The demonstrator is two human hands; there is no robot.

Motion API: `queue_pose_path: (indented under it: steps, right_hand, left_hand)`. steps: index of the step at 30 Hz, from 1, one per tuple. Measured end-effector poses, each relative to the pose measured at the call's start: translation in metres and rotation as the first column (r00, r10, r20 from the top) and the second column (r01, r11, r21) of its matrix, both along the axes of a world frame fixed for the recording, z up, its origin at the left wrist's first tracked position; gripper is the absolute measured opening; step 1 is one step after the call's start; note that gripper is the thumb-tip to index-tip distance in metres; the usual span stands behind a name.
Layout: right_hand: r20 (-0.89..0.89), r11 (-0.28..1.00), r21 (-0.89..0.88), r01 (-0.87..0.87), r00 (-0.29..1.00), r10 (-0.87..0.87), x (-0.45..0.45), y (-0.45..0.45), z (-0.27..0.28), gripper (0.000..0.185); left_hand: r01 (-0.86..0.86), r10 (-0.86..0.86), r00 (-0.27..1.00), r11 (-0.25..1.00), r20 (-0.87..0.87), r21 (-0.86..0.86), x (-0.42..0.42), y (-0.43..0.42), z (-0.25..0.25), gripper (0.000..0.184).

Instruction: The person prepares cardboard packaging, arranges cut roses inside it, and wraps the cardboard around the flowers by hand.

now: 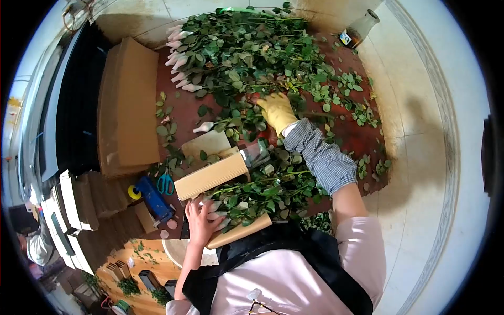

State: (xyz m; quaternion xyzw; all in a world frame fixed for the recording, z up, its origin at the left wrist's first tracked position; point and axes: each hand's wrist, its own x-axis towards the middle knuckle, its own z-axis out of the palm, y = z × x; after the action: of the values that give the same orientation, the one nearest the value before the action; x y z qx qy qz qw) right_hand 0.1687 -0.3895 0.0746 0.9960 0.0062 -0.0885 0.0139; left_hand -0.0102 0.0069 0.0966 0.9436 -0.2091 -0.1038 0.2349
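My left hand (pixel 199 223) is bare, its fingers apart, resting against the left end of a bundle of roses (pixel 265 191). Pale rose heads (pixel 214 211) show beside its thumb. Corrugated cardboard (pixel 212 176) lies over the bundle's upper side, and another cardboard strip (pixel 241 231) runs along its near side. My right hand (pixel 277 111), in a yellow glove and checked sleeve, reaches into leafy stems at the middle of the table. Its fingers are bent, and leaves hide what they grip. A single pale rose (pixel 203 127) lies to its left.
A large pile of roses (pixel 252 52) covers the far side of the red table (pixel 178 110). Cardboard sheets (pixel 137 105) stand at left. Teal scissors (pixel 166 184), a blue tape dispenser (pixel 153 198) and loose leaves lie nearby. A glass bottle (pixel 361 29) stands far right.
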Motion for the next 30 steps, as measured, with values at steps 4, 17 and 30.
queue_pose_path:
  steps: [4, 17, 30]
  right_hand:
    - [0.454, 0.980, 0.184, -0.078, 0.891, -0.015, 0.047, 0.019, 0.014, 0.030]
    - [-0.363, 0.915, 0.398, 0.069, 0.928, 0.088, 0.121, 0.056, 0.004, 0.034]
    - [0.574, 0.955, 0.260, -0.144, 0.818, -0.034, 0.089, -0.013, -0.047, 0.027]
  left_hand:
    - [0.008, -0.008, 1.000, 1.000, 0.006, 0.022, 0.000, 0.000, 0.001, 0.065]
    - [-0.028, 0.027, 1.000, 0.994, -0.015, -0.104, 0.001, 0.003, 0.000, 0.062]
    - [-0.058, 0.030, 0.991, 0.973, -0.130, -0.223, -0.001, 0.011, -0.020, 0.069]
